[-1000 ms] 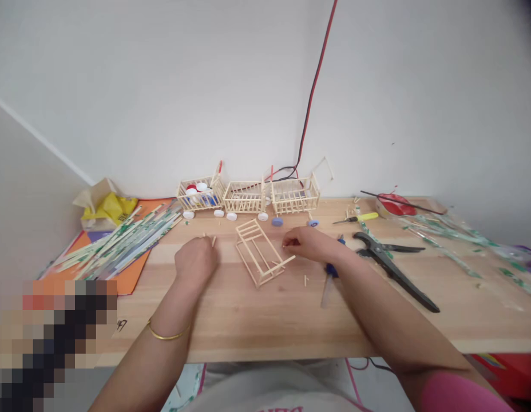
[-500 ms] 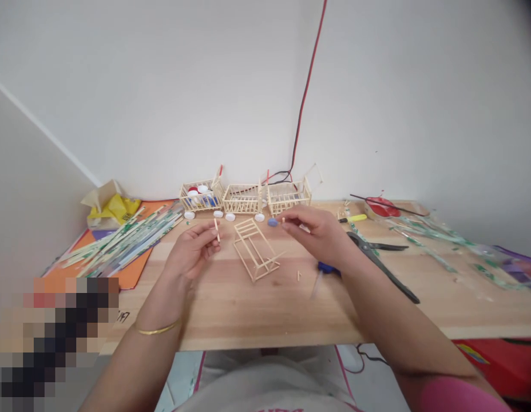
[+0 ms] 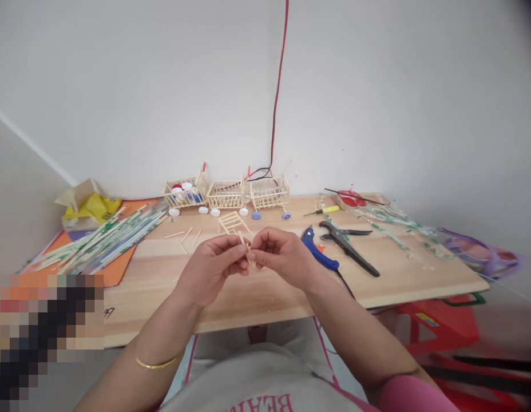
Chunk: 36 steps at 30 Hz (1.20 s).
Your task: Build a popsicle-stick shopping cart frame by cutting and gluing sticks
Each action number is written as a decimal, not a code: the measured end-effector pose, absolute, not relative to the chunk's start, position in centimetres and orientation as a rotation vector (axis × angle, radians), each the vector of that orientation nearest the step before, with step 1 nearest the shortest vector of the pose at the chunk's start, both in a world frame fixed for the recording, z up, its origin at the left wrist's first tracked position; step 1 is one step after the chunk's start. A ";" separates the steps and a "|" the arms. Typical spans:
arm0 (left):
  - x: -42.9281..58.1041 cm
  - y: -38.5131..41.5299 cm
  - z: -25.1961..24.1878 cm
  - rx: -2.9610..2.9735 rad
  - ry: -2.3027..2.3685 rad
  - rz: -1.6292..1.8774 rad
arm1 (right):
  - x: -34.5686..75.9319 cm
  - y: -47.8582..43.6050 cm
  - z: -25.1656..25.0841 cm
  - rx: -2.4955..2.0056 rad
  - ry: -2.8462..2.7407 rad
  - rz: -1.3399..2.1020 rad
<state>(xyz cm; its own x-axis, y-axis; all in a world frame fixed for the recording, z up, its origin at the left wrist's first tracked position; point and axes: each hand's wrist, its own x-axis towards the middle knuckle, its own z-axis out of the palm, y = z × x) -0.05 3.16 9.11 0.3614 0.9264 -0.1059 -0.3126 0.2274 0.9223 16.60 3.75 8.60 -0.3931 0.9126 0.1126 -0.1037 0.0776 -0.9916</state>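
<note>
Over the middle of the table my left hand (image 3: 211, 268) pinches a short wooden stick (image 3: 242, 236) between thumb and fingers. My right hand (image 3: 285, 256) meets it fingertip to fingertip, closed on a small piece of wooden stick (image 3: 249, 248) against the first one; where they touch is partly covered by fingers. Just behind lies an open frame of thin sticks (image 3: 233, 221), its near part hidden by my hands. Several loose sticks (image 3: 186, 234) are left of it.
Three small stick carts (image 3: 269, 194) on bottle-cap wheels stand along the wall. A blue glue gun (image 3: 319, 252), black-handled cutters (image 3: 351, 246) and a yellow-handled screwdriver (image 3: 329, 210) lie right. A pile of sticks (image 3: 115, 237) covers an orange sheet (image 3: 123, 263) at left.
My hands have come together from either side of the stick frame, bringing their stick pieces into contact. The view has turned right, and the glue gun now shows clear of my right arm.
</note>
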 end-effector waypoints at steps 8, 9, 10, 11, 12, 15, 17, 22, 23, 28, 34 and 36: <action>1.6 2.6 9.5 0.966 0.835 0.960 | 17.9 2.5 8.7 -0.860 -1.443 1.451; 1.7 2.6 9.5 0.949 0.841 0.962 | 18.1 2.3 8.7 -0.827 -1.458 1.461; 1.8 2.6 9.5 0.928 0.841 0.965 | 18.3 2.1 8.6 -0.787 -1.484 1.466; 1.9 2.6 9.4 0.908 0.837 0.966 | 18.6 1.8 8.5 -0.754 -1.522 1.456; 2.0 2.7 9.3 0.891 0.829 0.963 | 18.8 1.6 8.5 -0.739 -1.565 1.419; 2.4 2.6 9.1 0.875 0.816 0.937 | 19.3 0.7 8.5 -0.812 -1.675 1.197; 2.7 2.5 9.1 0.888 0.823 0.929 | 19.5 0.3 8.6 -0.862 -1.707 1.086; 3.2 2.0 9.5 0.939 0.841 0.897 | 19.8 -0.2 9.0 -0.906 -1.738 1.016; 3.3 2.0 9.6 0.943 0.843 0.890 | 19.8 -0.3 9.0 -0.919 -1.737 1.001; 3.5 2.0 9.6 0.951 0.843 0.878 | 20.0 -0.4 8.9 -0.965 -1.761 0.930; 3.5 2.0 9.3 0.972 0.802 0.845 | 20.2 -0.5 8.6 -0.939 -1.755 0.913; 3.5 2.0 9.3 0.970 0.788 0.828 | 20.3 -0.6 8.5 -0.936 -1.763 0.911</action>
<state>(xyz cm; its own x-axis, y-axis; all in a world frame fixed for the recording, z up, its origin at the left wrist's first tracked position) 3.55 1.97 9.31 0.4602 0.8667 -0.1924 -0.2348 0.3278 0.9151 20.31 -0.57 8.48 -0.2954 0.8799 0.3722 0.2058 0.4390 -0.8746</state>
